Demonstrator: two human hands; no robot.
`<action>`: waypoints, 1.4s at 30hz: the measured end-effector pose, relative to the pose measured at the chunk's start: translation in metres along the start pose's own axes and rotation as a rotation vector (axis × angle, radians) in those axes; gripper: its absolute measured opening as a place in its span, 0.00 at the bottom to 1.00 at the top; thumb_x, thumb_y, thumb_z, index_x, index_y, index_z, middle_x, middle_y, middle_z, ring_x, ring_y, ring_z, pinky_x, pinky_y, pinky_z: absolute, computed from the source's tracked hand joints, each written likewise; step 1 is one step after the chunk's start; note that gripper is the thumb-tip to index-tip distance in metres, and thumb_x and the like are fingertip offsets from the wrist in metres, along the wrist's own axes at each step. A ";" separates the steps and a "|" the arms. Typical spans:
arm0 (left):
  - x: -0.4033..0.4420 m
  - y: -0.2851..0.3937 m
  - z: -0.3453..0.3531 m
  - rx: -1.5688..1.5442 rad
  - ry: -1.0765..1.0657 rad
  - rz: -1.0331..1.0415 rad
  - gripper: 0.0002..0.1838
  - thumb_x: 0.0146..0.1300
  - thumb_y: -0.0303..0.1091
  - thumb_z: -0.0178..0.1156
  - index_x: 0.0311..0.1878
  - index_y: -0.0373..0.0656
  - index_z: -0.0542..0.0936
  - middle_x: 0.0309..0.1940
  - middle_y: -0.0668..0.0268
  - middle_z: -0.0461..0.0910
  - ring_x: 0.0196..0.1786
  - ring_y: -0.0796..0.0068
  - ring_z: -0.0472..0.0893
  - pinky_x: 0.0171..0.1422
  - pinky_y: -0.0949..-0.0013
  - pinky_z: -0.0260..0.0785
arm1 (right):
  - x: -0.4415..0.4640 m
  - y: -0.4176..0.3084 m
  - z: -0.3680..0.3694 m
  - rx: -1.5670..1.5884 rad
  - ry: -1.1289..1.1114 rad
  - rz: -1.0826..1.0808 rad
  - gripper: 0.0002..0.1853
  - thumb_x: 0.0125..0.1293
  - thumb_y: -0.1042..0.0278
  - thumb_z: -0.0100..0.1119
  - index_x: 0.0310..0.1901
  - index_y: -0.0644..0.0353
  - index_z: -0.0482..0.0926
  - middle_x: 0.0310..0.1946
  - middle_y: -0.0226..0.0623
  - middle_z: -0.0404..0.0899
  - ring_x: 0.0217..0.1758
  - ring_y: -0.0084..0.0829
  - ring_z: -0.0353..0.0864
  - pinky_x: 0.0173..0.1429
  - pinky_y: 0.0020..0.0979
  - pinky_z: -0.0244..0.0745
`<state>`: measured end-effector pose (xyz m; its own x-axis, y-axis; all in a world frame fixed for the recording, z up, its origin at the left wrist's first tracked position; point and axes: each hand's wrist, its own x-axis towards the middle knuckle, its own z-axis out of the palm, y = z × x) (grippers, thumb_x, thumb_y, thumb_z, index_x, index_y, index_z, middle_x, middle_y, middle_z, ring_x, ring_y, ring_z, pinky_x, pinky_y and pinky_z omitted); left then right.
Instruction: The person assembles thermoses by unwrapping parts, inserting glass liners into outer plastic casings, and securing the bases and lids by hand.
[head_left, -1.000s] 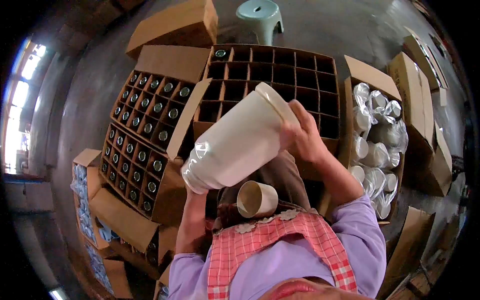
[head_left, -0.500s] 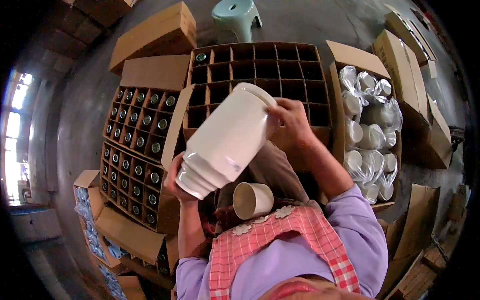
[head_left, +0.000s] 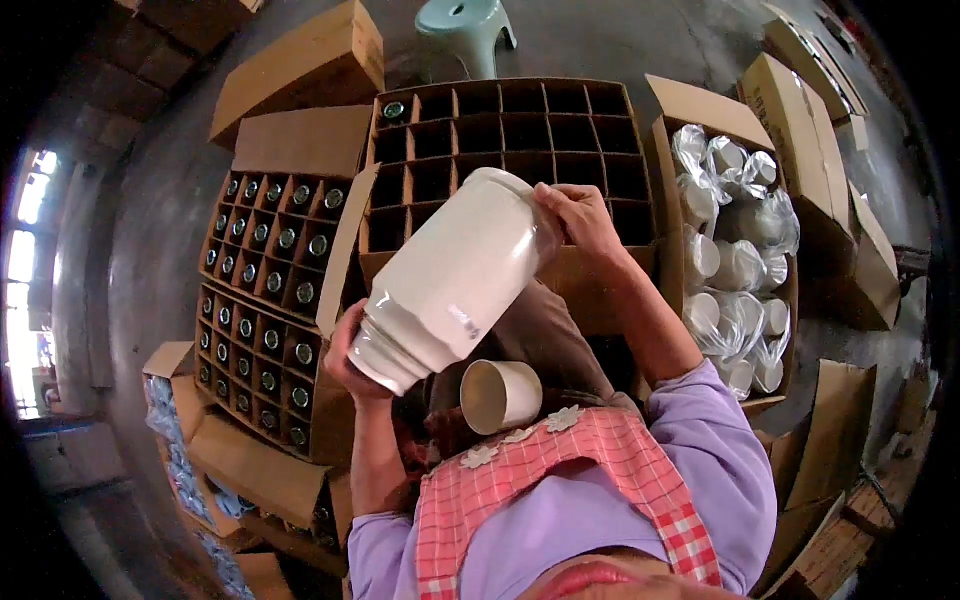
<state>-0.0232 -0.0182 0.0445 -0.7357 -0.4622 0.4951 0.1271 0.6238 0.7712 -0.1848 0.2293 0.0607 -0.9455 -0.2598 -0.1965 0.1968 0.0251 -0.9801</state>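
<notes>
Both hands hold a large glossy off-white ceramic jar [head_left: 455, 275], tilted on its side over my lap. Its narrower, ridged neck end points down to the left, where my left hand [head_left: 352, 355] is wrapped round it. At the upper right end, my right hand [head_left: 583, 220] grips the jar's edge, thumb on top. Small faint markings show on the jar's wall. A cream cylindrical cup [head_left: 503, 396] lies on my lap with its mouth facing left, below the jar and touched by neither hand.
Before me stands a divided carton [head_left: 505, 130] with one bottle at its far left corner. Divided cartons of capped bottles [head_left: 268, 265] are on the left. On the right, a carton holds plastic-wrapped white cups [head_left: 740, 265]. A pale green stool [head_left: 465, 30] stands beyond.
The jar has turned slightly about its length, so the markings sit a little differently. Both hands keep their hold, and the whole view has shifted slightly.
</notes>
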 end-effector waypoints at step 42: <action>-0.034 -0.010 -0.018 -1.235 -0.321 -0.679 0.15 0.55 0.37 0.61 0.44 0.39 0.77 0.37 0.65 0.80 0.43 0.73 0.79 0.49 0.69 0.72 | -0.082 -0.096 -0.017 -0.841 -0.489 -1.396 0.13 0.34 0.66 0.62 0.26 0.60 0.75 0.24 0.38 0.73 0.23 0.34 0.74 0.26 0.32 0.69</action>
<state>0.0128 -0.0206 0.0270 -0.9802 -0.1802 -0.0822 0.0595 -0.6637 0.7456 -0.1306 0.2641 0.1706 -0.0730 -0.7719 0.6315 -0.9862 -0.0384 -0.1610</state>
